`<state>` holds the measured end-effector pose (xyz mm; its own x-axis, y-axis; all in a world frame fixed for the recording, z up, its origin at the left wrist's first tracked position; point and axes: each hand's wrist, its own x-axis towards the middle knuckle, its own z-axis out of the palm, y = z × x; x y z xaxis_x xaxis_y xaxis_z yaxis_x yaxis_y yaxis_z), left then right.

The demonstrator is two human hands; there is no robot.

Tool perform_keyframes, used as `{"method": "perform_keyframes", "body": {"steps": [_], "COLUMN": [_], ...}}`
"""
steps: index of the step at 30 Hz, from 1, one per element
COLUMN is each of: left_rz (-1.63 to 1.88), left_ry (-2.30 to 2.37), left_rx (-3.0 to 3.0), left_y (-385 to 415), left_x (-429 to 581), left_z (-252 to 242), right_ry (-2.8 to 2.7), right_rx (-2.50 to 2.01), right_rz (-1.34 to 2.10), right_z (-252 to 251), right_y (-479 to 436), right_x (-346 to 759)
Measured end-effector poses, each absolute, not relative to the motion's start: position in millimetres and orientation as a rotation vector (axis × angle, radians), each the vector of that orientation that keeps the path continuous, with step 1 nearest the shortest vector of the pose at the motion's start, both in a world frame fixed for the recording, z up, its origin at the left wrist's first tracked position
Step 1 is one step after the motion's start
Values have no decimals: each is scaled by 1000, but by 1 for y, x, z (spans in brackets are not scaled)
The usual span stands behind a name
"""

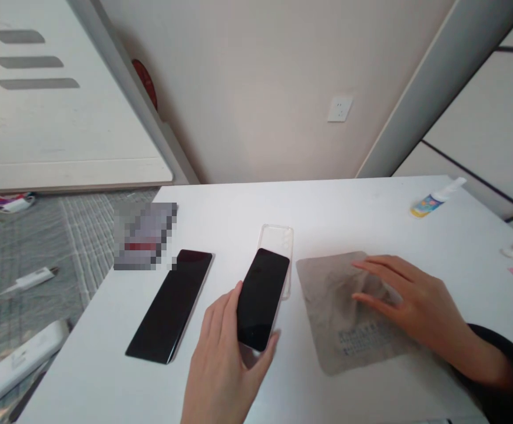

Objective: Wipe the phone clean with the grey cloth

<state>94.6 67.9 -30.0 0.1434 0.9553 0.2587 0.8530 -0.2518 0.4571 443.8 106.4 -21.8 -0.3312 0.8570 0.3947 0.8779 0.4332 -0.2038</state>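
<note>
We hold a phone point(262, 297) in our left hand point(223, 359). The thumb sits on its left edge & the fingers curl round the right edge, so the hand grips just the near end. The phone is in the middle of the white table point(348, 206), screen up and dark. Its long side runs away from us and leans a bit to the right – the top end points at the far wall. That far end lies over a clear case point(278, 235), which rests flat on the table and sticks out past the phone.

Our right hand point(409, 303) rests on a grey cloth point(340, 312) just right of the phone. The fingers are spread out w/ the tips on the cloth, and the cloth is bunched up a bit under them.

A second phone point(172, 303) lies flat to the left, dark too, leaning the same way – not touching the first one. A small spray bottle point(435, 200) lies far off at the right back corner.
</note>
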Motion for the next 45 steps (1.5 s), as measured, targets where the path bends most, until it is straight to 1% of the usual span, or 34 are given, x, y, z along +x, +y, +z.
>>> {"method": "perform_keyframes", "body": {"steps": [2, 5, 8, 10, 13, 15, 16, 19, 22, 25, 27, 32, 34, 37, 38, 42, 45], "left_rz": [720, 678, 695, 743, 795, 799, 796, 794, 793, 774, 758, 753, 743, 721, 722, 781, 790], "left_ry": [1788, 1761, 1703, 1680, 1678, 1686, 1690, 1692, 1692, 1687, 1679, 1717, 1722, 1715, 1717, 1730, 1706], "left_rx": [2219, 2208, 2171, 2138, 2093, 2077, 2072, 2073, 2075, 2083, 2088, 2062, 2067, 2087, 2090, 2088, 2099], "left_y": [69, 70, 67, 65, 63, 62, 62, 63, 64, 64, 64, 64, 64, 65, 66, 66, 67], "left_x": [95, 95, 92, 91, 90, 91, 91, 92, 92, 92, 92, 92, 93, 92, 92, 92, 92], "left_z": [-30, -30, -28, -28, -26, -26, -26, -26, -27, -28, -27, -27, -28, -29, -29, -29, -29], "right_ry": [-2207, -2209, -2222, -2133, -1869, -1750, -1753, -2019, -2432, -2706, -2792, -2756, -2762, -2806, -2803, -2724, -2782], "right_rx": [-1583, -1582, -1538, -1557, -1542, -1507, -1483, -1320, -1008, -694, -597, -885, -823, -581, -592, -880, -660], "right_rz": [-101, 79, 343, 407, 183, 22, -3, 100, 254, 376, 409, 234, 255, 364, 362, 244, 351], "right_z": [-33, -40, -24, -4, 26, 35, 35, 17, -9, -22, -23, -24, -27, -30, -30, -29, -29], "right_y": [104, 110, 115, 114, 110, 109, 108, 107, 97, 89, 94, 125, 126, 123, 125, 132, 132], "right_x": [450, 453, 448, 438, 415, 392, 379, 335, 303, 298, 306, 326, 323, 317, 317, 320, 317]}}
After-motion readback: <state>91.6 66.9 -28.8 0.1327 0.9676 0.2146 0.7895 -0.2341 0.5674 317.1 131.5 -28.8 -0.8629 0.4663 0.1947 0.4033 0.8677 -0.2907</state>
